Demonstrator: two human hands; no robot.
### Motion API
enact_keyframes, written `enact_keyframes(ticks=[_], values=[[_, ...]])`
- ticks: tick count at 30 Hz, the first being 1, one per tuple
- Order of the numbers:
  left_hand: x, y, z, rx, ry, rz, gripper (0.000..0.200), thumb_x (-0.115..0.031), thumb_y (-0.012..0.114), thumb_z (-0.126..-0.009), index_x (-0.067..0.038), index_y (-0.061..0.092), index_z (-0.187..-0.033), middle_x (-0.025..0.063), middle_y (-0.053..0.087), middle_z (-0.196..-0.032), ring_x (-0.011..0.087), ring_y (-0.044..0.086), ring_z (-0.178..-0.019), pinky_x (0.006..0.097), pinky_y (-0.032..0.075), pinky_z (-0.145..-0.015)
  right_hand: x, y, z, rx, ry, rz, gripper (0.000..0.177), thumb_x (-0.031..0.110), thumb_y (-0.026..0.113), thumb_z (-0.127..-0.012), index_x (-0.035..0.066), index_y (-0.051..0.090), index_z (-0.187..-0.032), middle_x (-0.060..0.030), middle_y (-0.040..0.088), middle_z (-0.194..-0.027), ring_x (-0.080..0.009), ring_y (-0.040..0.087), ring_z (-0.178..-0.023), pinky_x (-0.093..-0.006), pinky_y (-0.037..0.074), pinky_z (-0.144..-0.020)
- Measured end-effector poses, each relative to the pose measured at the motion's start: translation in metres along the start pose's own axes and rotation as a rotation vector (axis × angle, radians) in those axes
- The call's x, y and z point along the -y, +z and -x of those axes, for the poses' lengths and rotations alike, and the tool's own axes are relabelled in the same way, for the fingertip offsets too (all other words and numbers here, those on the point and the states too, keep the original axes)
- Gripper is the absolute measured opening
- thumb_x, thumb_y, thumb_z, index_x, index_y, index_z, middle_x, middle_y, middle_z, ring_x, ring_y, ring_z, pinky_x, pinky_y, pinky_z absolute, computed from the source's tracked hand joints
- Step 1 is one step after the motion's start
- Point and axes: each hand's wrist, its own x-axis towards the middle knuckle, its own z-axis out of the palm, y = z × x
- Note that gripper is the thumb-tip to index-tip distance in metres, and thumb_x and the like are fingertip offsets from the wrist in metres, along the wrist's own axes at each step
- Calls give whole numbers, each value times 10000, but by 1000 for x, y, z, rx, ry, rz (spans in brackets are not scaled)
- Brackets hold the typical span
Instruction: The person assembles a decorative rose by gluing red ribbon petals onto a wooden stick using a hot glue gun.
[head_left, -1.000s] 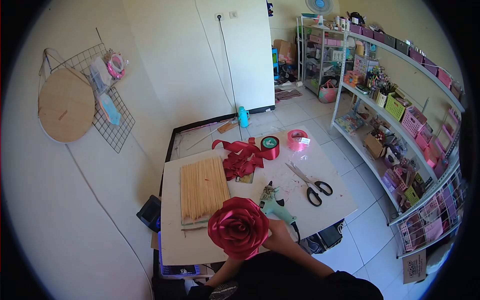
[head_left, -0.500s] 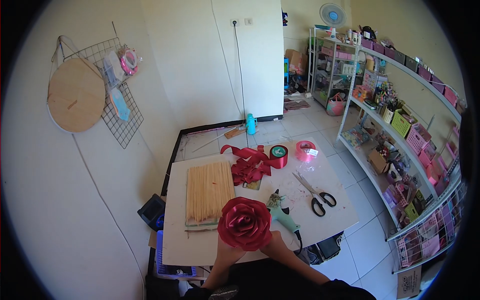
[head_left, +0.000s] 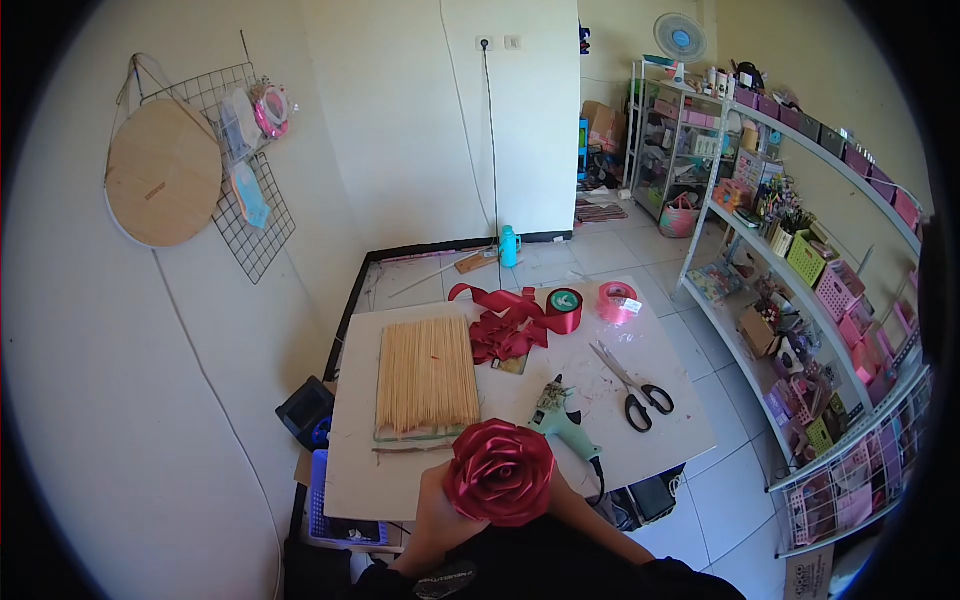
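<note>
Dark-red satin rose (head_left: 500,474) held up over the near edge of the counter (head_left: 360,490), bloom face up. It screens most of what is behind it: stem or base not visible. Left hand (head_left: 438,502) closed in under the bloom's left side, holding it; fingers out of sight. Right hand (head_left: 563,497) tucked behind the right side, only its back edge and the wrist showing; cannot tell whether it grips or merely rests there. Dark clothing (head_left: 540,555) covers part of the counter's near side.

Just beyond the bloom, a mint-green glue gun (head_left: 570,425), nozzle pointing away; its cord drops at the near edge and is lost to sight. Left of it, a mat of bamboo skewers (head_left: 428,375), near-right corner partly behind the petals. Black-handled scissors (head_left: 637,392) to the right, blades parted slightly.

Far side: heaped red ribbon pieces (head_left: 505,340) over a small card (head_left: 513,366), mostly covered, print unreadable. Beside the heap, a red ribbon roll (head_left: 565,312); then a pink roll (head_left: 617,303), label too small to read.

Below left, a blue basket (head_left: 319,500), contents dim. Metal shelving (head_left: 790,250) at right, crowded, its far-right end cut off.
</note>
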Motion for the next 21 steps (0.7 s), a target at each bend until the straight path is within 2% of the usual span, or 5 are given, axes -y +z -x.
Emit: enact_keyframes(ticks=[2, 14, 17, 20, 21], values=[[-1, 0, 3, 22, -23, 1, 445, -88, 744, -572, 13, 543, -956, 96, 602, -878, 132, 568, -825, 259, 440, -724, 6, -1, -3, -69, 74, -189, 193, 94, 633, -664, 42, 587, -845, -122, 598, -779, -288, 590, -635, -329, 471, -558], [24, -9, 11, 199, -16, 23, 340, -116, 682, -660, 19, 552, -944, 112, 598, -904, 160, 580, -821, 265, 474, -692, 32, -18, -20, -34, -83, -90, 196, 51, 615, -704, 45, 595, -899, -98, 616, -867, -199, 613, -691, -238, 488, -562], [32, -9, 15, 133, -93, -21, 258, -100, 641, -694, 22, 562, -908, 117, 602, -883, 169, 586, -812, 253, 479, -677, 28, -15, -17, -2, -25, -134, 210, 61, 611, -710, 50, 591, -918, -94, 611, -893, -230, 608, -757, -281, 493, -635], [56, -13, 18, -255, 290, -318, 179, -106, 589, -744, 29, 575, -860, 96, 602, -797, 129, 562, -650, 209, 455, -587, 50, -32, -29, 127, -33, 6, 236, 75, 612, -709, 51, 582, -942, -97, 596, -939, -265, 586, -840, -317, 476, -724], [57, -17, 16, -268, 251, -285, 184, -114, 582, -752, 33, 573, -864, 94, 597, -785, 122, 547, -629, 203, 444, -571, 49, -41, -37, 123, -36, 6, 236, 75, 612, -709, 51, 582, -942, -97, 596, -939, -265, 586, -840, -317, 476, -724]])
